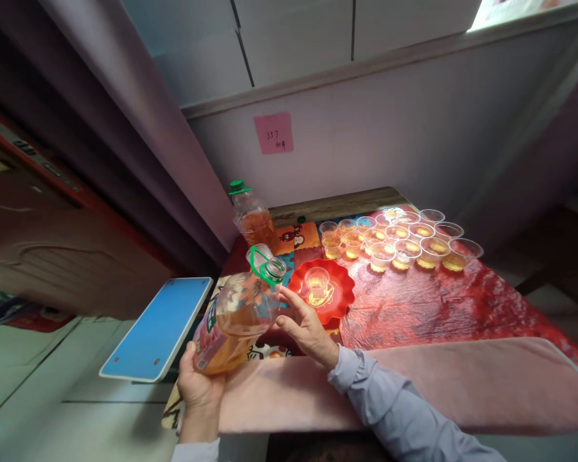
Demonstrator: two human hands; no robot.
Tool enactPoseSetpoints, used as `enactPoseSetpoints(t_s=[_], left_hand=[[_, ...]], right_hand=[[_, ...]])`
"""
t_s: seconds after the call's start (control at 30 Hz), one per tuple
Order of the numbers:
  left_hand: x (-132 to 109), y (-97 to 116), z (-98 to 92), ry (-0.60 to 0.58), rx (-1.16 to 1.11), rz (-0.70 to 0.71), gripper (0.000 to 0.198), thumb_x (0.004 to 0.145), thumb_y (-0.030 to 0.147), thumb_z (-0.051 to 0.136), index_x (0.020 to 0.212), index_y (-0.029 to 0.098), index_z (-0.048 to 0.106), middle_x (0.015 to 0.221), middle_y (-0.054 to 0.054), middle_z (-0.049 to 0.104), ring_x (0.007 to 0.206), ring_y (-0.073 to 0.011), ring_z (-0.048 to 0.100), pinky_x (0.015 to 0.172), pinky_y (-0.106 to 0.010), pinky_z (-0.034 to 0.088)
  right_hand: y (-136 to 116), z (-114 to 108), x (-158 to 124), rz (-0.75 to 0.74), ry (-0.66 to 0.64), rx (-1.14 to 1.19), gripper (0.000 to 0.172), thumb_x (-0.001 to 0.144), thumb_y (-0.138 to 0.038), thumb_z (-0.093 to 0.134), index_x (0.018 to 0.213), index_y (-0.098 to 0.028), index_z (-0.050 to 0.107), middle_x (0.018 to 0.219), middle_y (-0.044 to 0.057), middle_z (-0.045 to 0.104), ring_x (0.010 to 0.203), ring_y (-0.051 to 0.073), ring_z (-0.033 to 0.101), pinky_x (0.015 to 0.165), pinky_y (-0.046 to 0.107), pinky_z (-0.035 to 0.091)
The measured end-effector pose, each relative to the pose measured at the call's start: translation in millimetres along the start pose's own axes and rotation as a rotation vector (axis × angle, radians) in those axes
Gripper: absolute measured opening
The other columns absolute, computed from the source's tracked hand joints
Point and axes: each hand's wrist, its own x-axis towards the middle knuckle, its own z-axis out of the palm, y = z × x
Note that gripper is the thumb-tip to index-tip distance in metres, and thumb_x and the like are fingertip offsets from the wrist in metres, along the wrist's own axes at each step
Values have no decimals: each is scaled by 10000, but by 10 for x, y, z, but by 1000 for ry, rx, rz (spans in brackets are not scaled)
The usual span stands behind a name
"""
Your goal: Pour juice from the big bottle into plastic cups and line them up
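Note:
A big clear bottle (241, 317) of amber liquid is tilted, its open mouth with a green ring handle pointing up and right. My left hand (197, 382) holds its base from below. My right hand (303, 321) is at the bottle's neck and shoulder, thumb and fingers spread, the fingertips seeming to touch it. Just beyond the neck, a red scalloped plate (344, 301) bears a clear cup (317, 281). Another clear cup (259, 255) is partly hidden behind the bottle mouth.
Several clear cups (380, 254) with yellow liquid stand in rows at the back right. A second bottle (255, 221) with a green cap stands back left. A pink cloth (462, 378) lines the table's front edge. A blue board (158, 327) is at left.

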Motion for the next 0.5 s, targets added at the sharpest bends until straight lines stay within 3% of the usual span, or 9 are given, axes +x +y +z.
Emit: enactPoseSetpoints(t_s=[0.1, 0.23, 0.37, 0.5], left_hand=[[-46, 99, 33, 31, 14, 12, 207, 857, 386, 707, 991, 269, 814, 991, -2, 840, 1005, -256, 751, 935, -405, 639], [-36, 286, 43, 26, 73, 78, 195, 797, 312, 755, 982, 289, 812, 1007, 33, 843, 1078, -259, 754, 970, -404, 644], [-35, 483, 82, 61, 126, 84, 169, 748, 246, 760, 911, 263, 802, 952, 25, 836, 944, -235, 762, 856, -357, 665], [-85, 605, 142, 28, 126, 75, 181, 742, 220, 753, 915, 232, 805, 975, 5, 841, 860, -208, 758, 761, -306, 655]], right_hand=[[24, -17, -37, 24, 0, 34, 890, 921, -615, 852, 1675, -358, 455, 1616, 135, 562, 1215, 291, 746, 1083, 528, 626], [75, 0, -99, 44, 3, 84, 1085, 862, -623, 907, 1741, -386, 317, 1655, 151, 490, 1320, 326, 697, 1120, 570, 605], [95, 33, -157, 64, -13, 104, 1191, 857, -629, 910, 1780, -395, 193, 1658, 165, 471, 1365, 345, 667, 1102, 566, 621], [58, 40, -187, 94, -9, 95, 1188, 858, -629, 908, 1783, -385, 203, 1625, 162, 509, 1325, 340, 691, 1123, 576, 607]])
